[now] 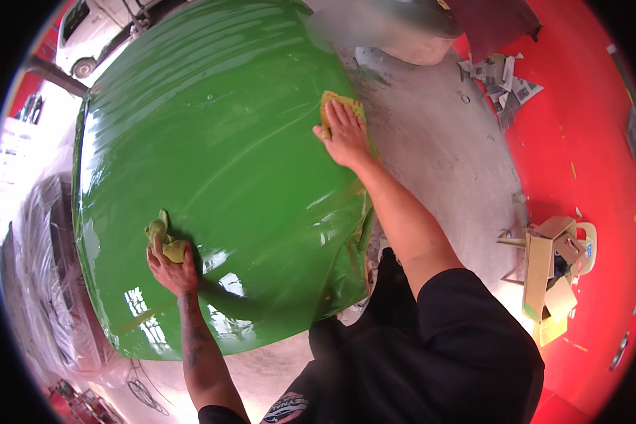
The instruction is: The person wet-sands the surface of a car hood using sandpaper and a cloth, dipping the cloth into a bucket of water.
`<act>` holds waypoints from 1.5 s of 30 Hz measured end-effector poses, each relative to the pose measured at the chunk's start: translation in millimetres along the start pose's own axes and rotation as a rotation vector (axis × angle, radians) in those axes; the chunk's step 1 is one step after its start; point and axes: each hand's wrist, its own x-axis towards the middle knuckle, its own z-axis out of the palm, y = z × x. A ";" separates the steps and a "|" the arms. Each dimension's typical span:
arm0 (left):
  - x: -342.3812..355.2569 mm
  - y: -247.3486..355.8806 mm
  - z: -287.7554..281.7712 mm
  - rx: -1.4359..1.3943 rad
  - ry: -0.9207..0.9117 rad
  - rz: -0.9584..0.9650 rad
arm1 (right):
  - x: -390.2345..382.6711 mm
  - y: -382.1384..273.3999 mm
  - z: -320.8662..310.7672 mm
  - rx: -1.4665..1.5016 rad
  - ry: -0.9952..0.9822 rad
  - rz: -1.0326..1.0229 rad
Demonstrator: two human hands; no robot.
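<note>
A large glossy green car panel [247,169], like a roof or hood, lies below me, with pale streaks across its surface. My left hand [172,270] is closed around a crumpled olive-green cloth [165,242] on the lower left of the panel. At the right edge, my right hand [347,136] presses a yellow sheet of sandpaper [330,97] against the green surface. Its fingers lie nearly flat over the sheet, the thumb out to the left with some yellow beneath it. The palm hides most of the sheet.
Plastic-wrapped bodywork [56,275] stands at the left. A cardboard box [544,268] with things in it is on the right, by red flooring [565,162]. Torn newspaper [505,81] lies at the upper right. A white vehicle [92,32] is at the far left; a cable [145,392] lies below.
</note>
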 end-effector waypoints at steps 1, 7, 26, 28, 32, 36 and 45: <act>-0.1 10.0 0.7 0.046 -0.012 -0.067 | 12.6 12.3 -3.8 0.031 0.015 0.076; 6.7 132.4 30.0 0.222 0.031 -0.273 | -54.5 74.7 2.8 -0.070 -0.020 -0.449; 30.0 315.9 49.4 0.006 -0.025 -0.338 | 29.8 116.1 -20.7 0.003 -0.146 -0.816; 30.3 314.2 49.5 0.025 0.013 -0.369 | 23.7 129.3 -23.5 0.038 -0.109 -0.919; 32.5 313.7 57.5 0.180 0.055 -0.281 | 78.3 115.6 -30.9 -0.008 -0.139 -0.997; 65.1 314.3 69.6 0.200 0.024 -0.435 | 144.1 55.2 -30.7 -0.013 -0.072 -1.181; 227.0 328.0 121.1 -0.012 0.005 -0.555 | 245.6 -48.7 -22.6 -0.004 -0.211 -1.515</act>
